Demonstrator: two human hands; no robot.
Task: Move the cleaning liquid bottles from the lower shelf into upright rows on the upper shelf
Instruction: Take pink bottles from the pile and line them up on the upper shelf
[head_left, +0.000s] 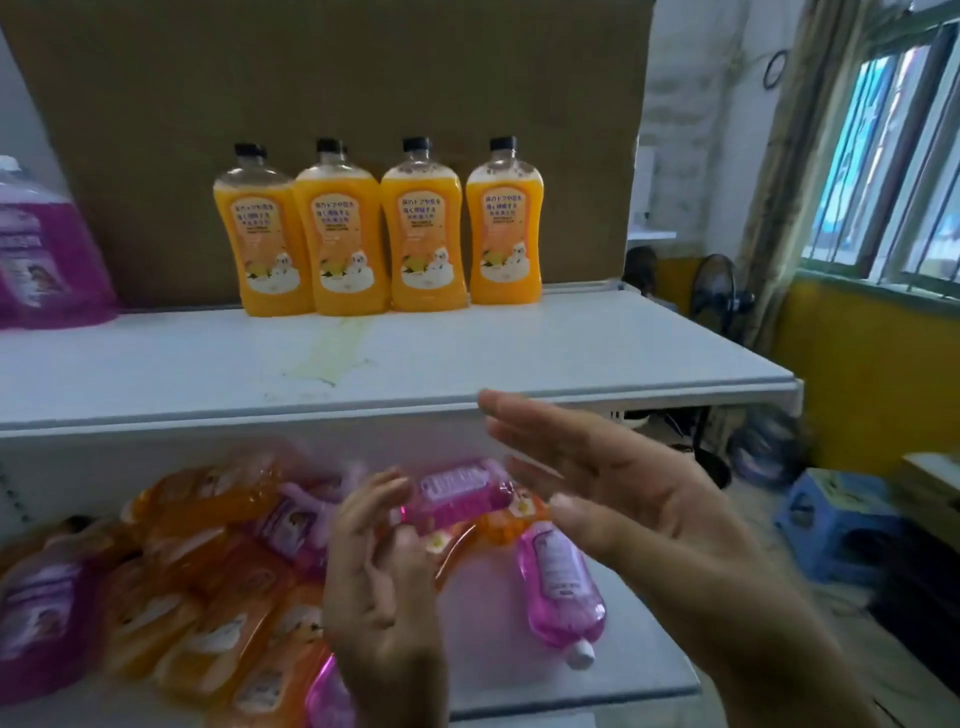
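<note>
Left hand pinches a small pink transparent plastic bottle above the lower white shelf, apparently for lifting, while the right hand, fingers straight, closes in to steady it.

Upright orange bottles: glossy clear plastic, black caps, paper-look labels. Upper shelf: smooth white, matt, with a yellowish stain; backing of matt brown cardboard. Pink bottle lying on lower shelf: translucent shiny plastic.

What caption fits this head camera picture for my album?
Left hand lifts a pink bottle toward four upright orange bottles.
</note>
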